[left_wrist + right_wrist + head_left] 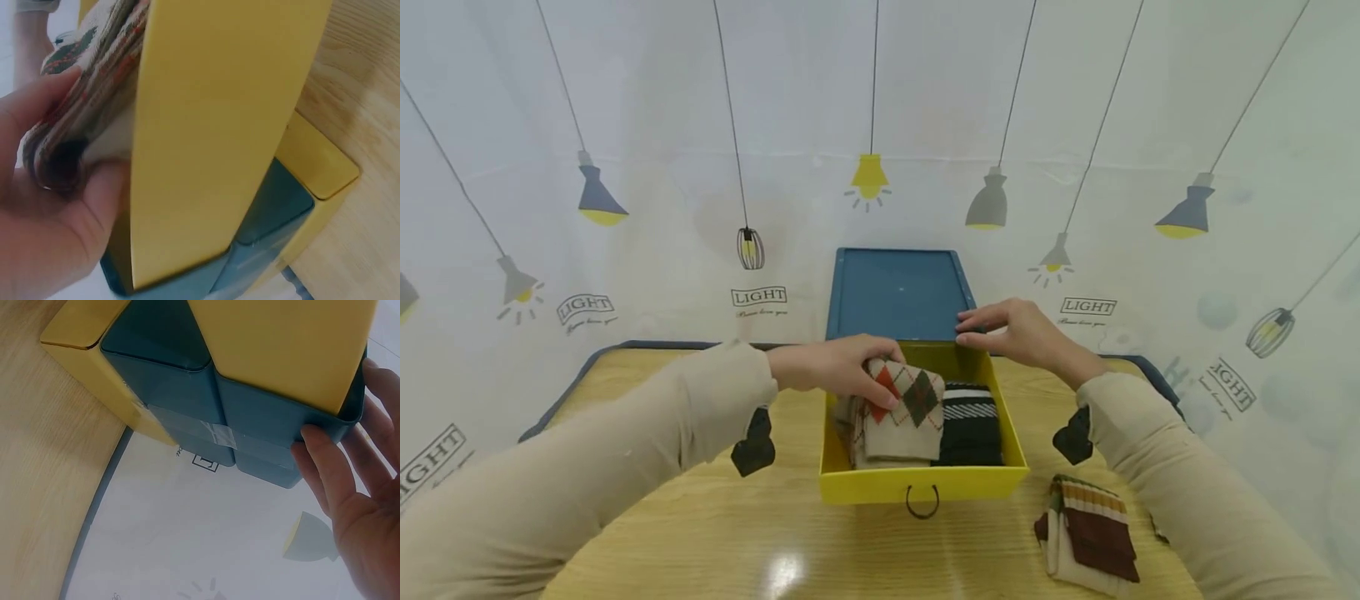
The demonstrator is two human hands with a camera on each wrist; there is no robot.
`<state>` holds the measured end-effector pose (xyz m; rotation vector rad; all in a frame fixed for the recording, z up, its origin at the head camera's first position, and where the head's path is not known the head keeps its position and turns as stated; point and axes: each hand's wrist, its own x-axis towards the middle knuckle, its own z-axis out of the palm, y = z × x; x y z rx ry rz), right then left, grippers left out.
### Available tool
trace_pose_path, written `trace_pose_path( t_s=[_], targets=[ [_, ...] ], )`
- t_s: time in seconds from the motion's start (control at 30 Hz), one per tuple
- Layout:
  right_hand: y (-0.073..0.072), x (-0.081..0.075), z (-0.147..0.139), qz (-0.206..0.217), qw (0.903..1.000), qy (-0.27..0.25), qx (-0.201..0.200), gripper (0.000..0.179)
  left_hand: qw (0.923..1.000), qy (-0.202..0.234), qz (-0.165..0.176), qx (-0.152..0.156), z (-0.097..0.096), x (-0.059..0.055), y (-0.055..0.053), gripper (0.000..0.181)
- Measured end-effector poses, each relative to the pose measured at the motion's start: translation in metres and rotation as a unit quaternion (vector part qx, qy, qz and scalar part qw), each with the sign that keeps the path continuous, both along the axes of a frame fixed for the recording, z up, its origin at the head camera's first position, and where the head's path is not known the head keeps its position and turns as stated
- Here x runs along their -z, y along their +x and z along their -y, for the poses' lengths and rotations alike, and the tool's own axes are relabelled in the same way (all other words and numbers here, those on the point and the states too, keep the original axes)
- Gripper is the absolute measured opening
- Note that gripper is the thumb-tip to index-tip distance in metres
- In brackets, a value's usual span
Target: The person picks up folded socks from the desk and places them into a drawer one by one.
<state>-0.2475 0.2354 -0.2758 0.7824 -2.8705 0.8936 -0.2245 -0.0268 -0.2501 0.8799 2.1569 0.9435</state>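
My left hand holds folded cream argyle socks inside the yellow box, fingers over their back edge and thumb on the front. In the left wrist view, the folded layers of knit lie between thumb and fingers beside the yellow wall. My right hand grips the near right corner of the box's blue lid, which stands open at the back. In the right wrist view, thumb and fingers curve about that corner. Black-and-white striped socks lie folded on the right side of the box.
Another folded pair of socks, maroon, cream and mustard, lies on the wooden table to the right of the box. A black cord loop hangs at the box front. Behind the table hangs a lamp-printed wall covering.
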Motion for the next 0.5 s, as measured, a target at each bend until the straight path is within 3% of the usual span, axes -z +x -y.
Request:
trace_pose_path(
  t_s=[0.17,0.3,0.5],
  targets=[
    [0.0003,0.0003,-0.0006,0.001,1.0,-0.004,-0.002,0.027,0.9991,-0.035,-0.023,-0.005,-0.0081,0.0018,-0.0001,0.027],
    [0.0009,0.0002,-0.001,0.003,1.0,-0.006,0.0,0.027,0.9952,-0.073,-0.065,0.001,-0.0101,-0.0017,0.0005,0.031],
    [-0.0001,0.0012,-0.0013,0.003,1.0,-0.009,0.001,0.027,0.9903,-0.085,-0.11,0.006,-0.0095,-0.0052,0.001,0.035]
  ],
)
